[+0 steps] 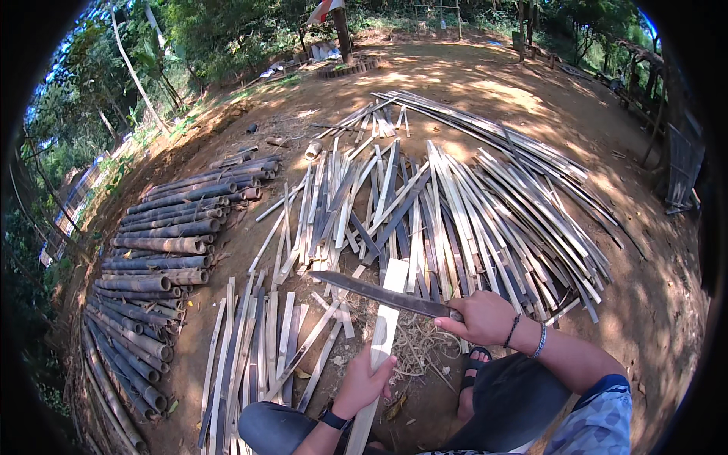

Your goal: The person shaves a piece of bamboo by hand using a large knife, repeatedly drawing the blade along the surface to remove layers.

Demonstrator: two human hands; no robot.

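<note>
My left hand [365,385] is closed around a pale split bamboo slat [386,331], which slants up and away from between my knees. In my right hand [483,318] is the handle of a machete [379,293] with a long dark blade. That blade points left and lies across the upper part of the slat; whether it touches the surface I cannot tell. Beneath the slat, thin curled shavings [422,343] litter the ground by my sandalled foot [472,373].
Many split bamboo strips [462,212] spread in a fan ahead, with another bundle [250,349] beside my left knee. Whole dark bamboo poles [163,243] are stacked at the left. Brown bare soil [470,83] stretches behind, towards trees and a post [343,36].
</note>
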